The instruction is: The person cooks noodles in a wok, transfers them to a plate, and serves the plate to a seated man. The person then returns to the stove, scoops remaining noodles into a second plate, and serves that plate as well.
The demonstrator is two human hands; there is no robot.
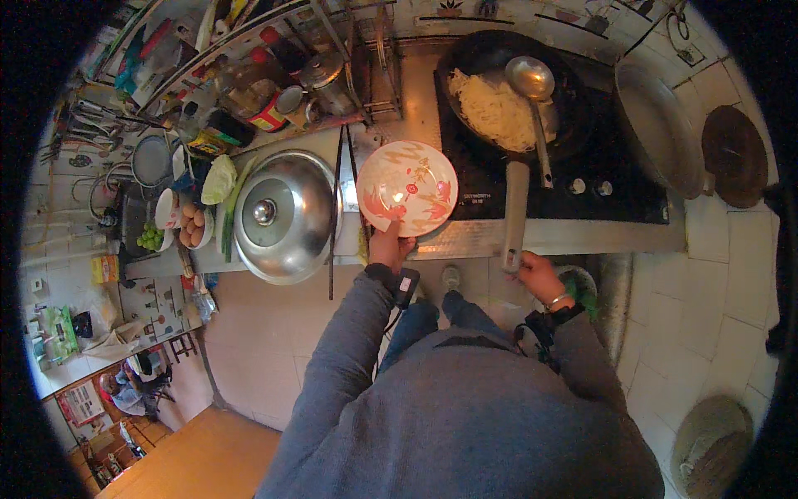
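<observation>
My left hand [389,246] holds a white patterned plate [408,187] by its near rim, thumb on the upper face, over the counter left of the stove. My right hand [537,277] is at the end of the handle of a wok [516,212]; its fingertips touch or nearly touch the handle, and a firm grip cannot be made out. Pale shredded or noodle-like food [489,112] lies in the wok. A metal ladle [531,78] rests in it, with its handle over the near rim.
A large domed steel lid [283,218], chopsticks [336,218], a cabbage piece [219,179] and a bowl of eggs [194,226] stand left. A black cooktop [598,187] lies beneath the wok. Another pan [658,125] leans at the right wall. Bottles and jars crowd a rack behind.
</observation>
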